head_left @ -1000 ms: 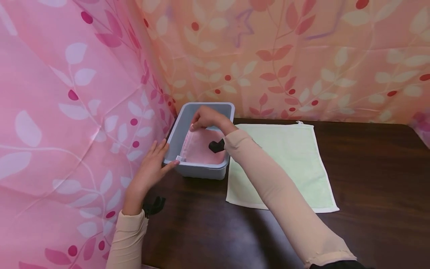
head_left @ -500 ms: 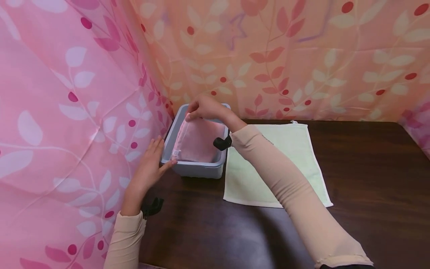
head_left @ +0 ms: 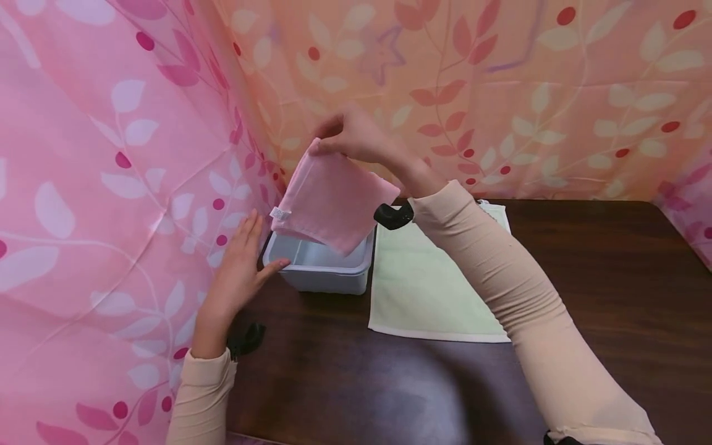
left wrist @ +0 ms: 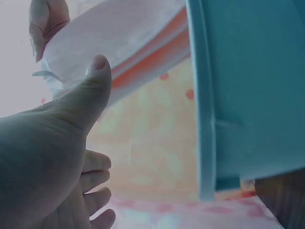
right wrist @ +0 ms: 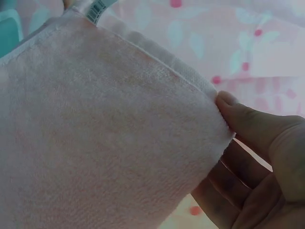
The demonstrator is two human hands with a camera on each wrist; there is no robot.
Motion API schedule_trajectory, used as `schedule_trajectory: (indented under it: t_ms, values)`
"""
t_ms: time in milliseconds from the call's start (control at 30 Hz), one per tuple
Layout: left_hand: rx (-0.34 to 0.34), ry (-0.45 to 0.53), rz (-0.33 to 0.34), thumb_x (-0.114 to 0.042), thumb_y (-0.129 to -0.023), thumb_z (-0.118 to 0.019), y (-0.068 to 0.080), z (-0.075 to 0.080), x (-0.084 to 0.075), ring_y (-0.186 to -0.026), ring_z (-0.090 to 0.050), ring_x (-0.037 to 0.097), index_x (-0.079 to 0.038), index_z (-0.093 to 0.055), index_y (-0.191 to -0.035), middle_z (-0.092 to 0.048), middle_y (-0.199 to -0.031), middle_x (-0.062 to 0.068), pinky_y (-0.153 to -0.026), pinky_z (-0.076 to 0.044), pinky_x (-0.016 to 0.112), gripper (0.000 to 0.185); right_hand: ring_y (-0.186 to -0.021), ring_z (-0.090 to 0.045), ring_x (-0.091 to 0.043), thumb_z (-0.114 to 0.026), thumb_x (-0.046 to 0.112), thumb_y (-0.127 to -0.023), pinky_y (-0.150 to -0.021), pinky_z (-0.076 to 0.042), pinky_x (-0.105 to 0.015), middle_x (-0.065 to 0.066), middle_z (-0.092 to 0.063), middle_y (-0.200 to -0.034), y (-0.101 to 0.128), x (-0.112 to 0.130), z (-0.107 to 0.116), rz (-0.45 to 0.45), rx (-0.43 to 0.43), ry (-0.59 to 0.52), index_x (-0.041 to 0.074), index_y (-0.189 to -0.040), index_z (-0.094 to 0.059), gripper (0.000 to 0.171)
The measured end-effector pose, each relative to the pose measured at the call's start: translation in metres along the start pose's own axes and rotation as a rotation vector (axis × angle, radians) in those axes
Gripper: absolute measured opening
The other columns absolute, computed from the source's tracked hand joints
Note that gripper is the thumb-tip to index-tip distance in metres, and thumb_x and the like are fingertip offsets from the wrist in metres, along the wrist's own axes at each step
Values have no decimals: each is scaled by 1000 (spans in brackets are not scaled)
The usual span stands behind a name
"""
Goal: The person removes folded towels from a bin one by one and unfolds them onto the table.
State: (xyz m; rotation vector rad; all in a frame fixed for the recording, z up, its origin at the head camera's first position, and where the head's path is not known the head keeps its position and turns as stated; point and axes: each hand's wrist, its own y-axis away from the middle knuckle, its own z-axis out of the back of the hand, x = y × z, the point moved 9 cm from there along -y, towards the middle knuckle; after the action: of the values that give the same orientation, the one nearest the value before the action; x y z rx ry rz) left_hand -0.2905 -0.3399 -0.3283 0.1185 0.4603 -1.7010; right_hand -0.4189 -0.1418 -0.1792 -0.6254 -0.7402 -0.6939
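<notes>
A folded pink cloth (head_left: 332, 201) is pinched at its top corner in the grip of the right hand (head_left: 353, 133) and is held in the air just above the bin (head_left: 317, 269), clear of its rim. The left hand (head_left: 236, 275) is laid with relaxed, straight fingers against the bin's left wall, its thumb at the near corner. A green towel (head_left: 431, 287) is spread flat on the worktop (head_left: 601, 290) just right of the bin.

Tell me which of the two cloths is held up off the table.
The pink cloth: the right hand pinches its top corner, so it hangs above the grey tub. The pale green cloth lies flat on the table, untouched.
</notes>
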Motion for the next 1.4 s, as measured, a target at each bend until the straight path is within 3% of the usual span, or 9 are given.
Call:
schedule_trajectory:
  t_ms: [200,333,600,733,900,1000,1133,1267,1400]
  values:
    - [-61,-4,-86,-38,-83,-78,-10,4,-29,-155,-11,37,-10,-14,-160,-13,-167,14,-119,-24,63,104,-79,-60,-17,-78,28,-86,-68,-52,-28,2,-71,-82,31,14,54,21,-140,-22,13,-95,-79,17]
    - [-93,-17,-154,-40,-81,-80,-13,1,-54,-155,-13,37,-9,-16,-159,-16,-167,14,-117,-28,61,106,-76,-61,-15,-81,26,-82,-66,-52,-27,5,-72,-78,57,12,88,-29,-247,-32,13,-93,-80,17]
    - [-165,-90,-415,-39,-79,-82,-7,-22,-127,-155,-19,32,-2,-24,-156,-22,-165,14,-122,-27,51,103,-74,-64,-14,-81,31,-82,-59,-53,-21,6,-73,-83,112,-19,127,-159,-395,4,14,-100,-80,25]
    - [-78,-103,-528,-40,-85,-77,-2,-49,-159,-156,-18,27,-5,-23,-157,-21,-166,10,-124,-27,46,97,-71,-63,-10,-81,32,-82,-53,-48,-21,11,-73,-79,136,-44,134,-207,-440,11,14,-100,-80,26]
    - [147,-103,-638,-39,-93,-67,0,-103,-183,-156,-17,21,-10,-21,-159,-17,-168,4,-124,-28,40,85,-68,-63,-8,-81,33,-82,-53,-48,-21,16,-73,-74,163,-75,138,-238,-480,36,11,-102,-79,30]
    - [289,-106,-651,-38,-96,-64,-1,-140,-184,-156,-17,20,-12,-21,-159,-18,-168,3,-123,-28,37,81,-67,-64,-8,-80,34,-83,-55,-53,-20,18,-72,-74,176,-92,136,-263,-498,56,9,-103,-79,32]
    - [413,-124,-652,-38,-97,-62,-2,-179,-178,-155,-21,24,-10,-23,-158,-21,-167,6,-123,-28,37,78,-69,-63,-7,-79,37,-83,-55,-53,-20,22,-70,-73,196,-110,131,-297,-536,107,10,-103,-79,33]
    - [468,-135,-638,-39,-97,-62,-3,-203,-172,-154,-23,28,-8,-26,-157,-23,-166,8,-124,-28,38,77,-72,-63,-6,-80,37,-83,-57,-50,-18,26,-69,-75,216,-121,124,-299,-582,134,10,-101,-80,32]
    - [495,-147,-613,-41,-96,-63,-3,-216,-164,-154,-23,30,-8,-27,-157,-24,-166,8,-124,-28,40,78,-72,-62,-4,-81,37,-82,-57,-48,-16,27,-69,-76,231,-131,112,-294,-608,133,11,-99,-80,31]
